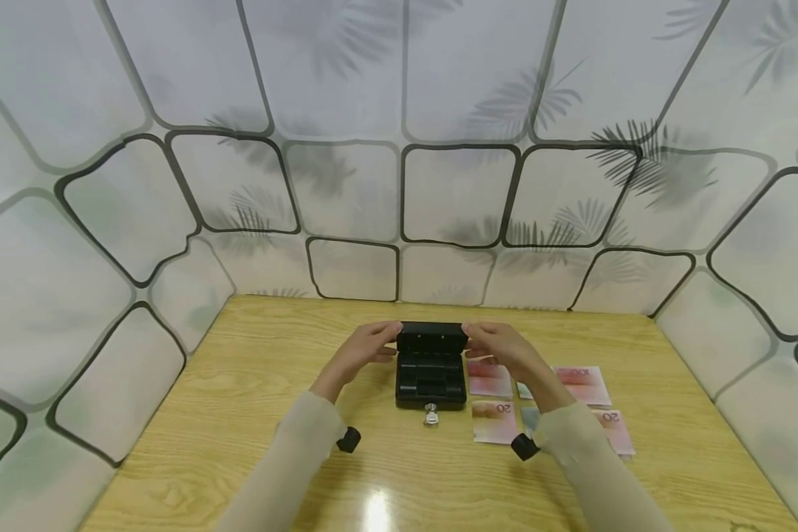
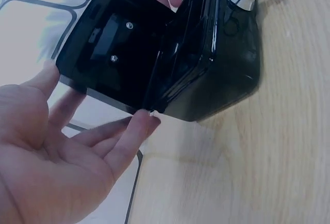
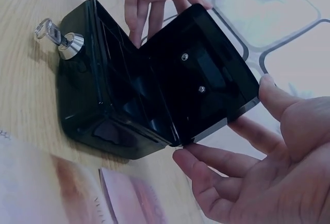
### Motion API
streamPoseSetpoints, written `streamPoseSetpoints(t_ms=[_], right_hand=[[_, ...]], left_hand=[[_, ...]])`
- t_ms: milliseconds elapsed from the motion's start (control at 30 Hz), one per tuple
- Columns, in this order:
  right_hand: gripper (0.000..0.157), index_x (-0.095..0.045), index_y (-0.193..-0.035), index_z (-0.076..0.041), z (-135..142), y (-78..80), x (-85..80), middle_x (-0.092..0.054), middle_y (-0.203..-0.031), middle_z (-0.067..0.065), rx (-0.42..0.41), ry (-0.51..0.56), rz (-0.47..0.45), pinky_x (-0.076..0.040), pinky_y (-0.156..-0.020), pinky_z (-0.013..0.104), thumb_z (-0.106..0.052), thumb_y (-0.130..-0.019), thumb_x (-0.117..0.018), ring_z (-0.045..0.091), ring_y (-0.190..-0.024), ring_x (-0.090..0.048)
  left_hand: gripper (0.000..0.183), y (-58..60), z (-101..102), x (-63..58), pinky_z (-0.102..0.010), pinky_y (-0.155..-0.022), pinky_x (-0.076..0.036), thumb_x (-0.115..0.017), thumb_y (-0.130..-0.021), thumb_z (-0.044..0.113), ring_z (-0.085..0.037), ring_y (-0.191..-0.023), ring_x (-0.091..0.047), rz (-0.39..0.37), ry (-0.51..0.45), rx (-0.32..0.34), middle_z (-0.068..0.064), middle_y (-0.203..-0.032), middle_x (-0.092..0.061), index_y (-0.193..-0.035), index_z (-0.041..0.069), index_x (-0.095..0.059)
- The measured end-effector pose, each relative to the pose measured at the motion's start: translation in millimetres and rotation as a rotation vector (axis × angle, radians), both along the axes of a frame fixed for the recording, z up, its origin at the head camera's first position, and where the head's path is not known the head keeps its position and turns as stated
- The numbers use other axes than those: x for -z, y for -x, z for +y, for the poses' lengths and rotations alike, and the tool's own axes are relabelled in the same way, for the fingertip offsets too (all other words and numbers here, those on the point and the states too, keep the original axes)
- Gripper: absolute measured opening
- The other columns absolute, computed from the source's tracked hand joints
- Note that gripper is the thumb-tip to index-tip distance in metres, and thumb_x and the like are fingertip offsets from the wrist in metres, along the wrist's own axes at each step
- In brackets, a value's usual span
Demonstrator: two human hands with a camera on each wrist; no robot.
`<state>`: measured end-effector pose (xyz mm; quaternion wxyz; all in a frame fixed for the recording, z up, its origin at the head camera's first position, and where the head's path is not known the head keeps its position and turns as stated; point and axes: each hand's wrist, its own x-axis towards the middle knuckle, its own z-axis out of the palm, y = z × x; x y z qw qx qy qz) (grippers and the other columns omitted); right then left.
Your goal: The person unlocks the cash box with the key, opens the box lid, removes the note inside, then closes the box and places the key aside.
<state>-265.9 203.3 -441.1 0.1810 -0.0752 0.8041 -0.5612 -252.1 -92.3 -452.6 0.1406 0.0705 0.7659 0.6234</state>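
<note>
A small black cash box (image 1: 431, 393) stands on the table with its lid (image 1: 432, 338) raised. Its tray inside is divided into compartments, and a lock with a key (image 1: 431, 417) sticks out of the front. My left hand (image 1: 366, 346) holds the lid by its left edge, thumb at the upper corner in the left wrist view and fingers behind it and near the hinge. On the opposite edge, my right hand (image 1: 502, 347) grips the lid likewise, its thumb (image 3: 276, 94) at the upper corner. Two screws show on the lid's inner face.
Several pink banknotes (image 1: 494, 423) lie in two rows right of the box, with greenish ones (image 1: 529, 418) between them partly covered by my right arm. The wooden table (image 1: 253, 384) meets patterned wall covering (image 1: 359, 270) at the back and sides.
</note>
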Motion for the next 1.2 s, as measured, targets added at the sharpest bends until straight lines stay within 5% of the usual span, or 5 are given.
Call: streamPoseSetpoints(t_ms=[567,1200], right_hand=[[0.06,-0.049,-0.152,0.0,13,-20.3,6.7,-0.053,-0.148,0.026,-0.114,0.038,0.033,-0.036,-0.112,0.065,-0.033,-0.105,-0.064,0.042,-0.128,-0.058],[0.059,-0.059,-0.146,-0.003,7,-56.9,34.8,-0.06,-0.141,0.02,-0.008,-0.002,0.223,-0.059,-0.09,0.042,-0.029,-0.096,-0.077,0.03,-0.112,-0.07]], left_hand=[[0.05,-18.7,-7,9.8,-0.047,-0.104,-0.051,-0.057,-0.108,0.034,-0.038,-0.133,-0.055,0.073,0.042,0.125,-0.018,-0.151,-0.053,-0.152,0.009,-0.053],[0.047,-38.6,-9,25.6,-0.042,-0.101,-0.053,-0.072,-0.099,0.029,-0.028,-0.128,-0.061,0.262,0.245,0.113,-0.013,-0.144,-0.061,-0.142,0.012,-0.064]])
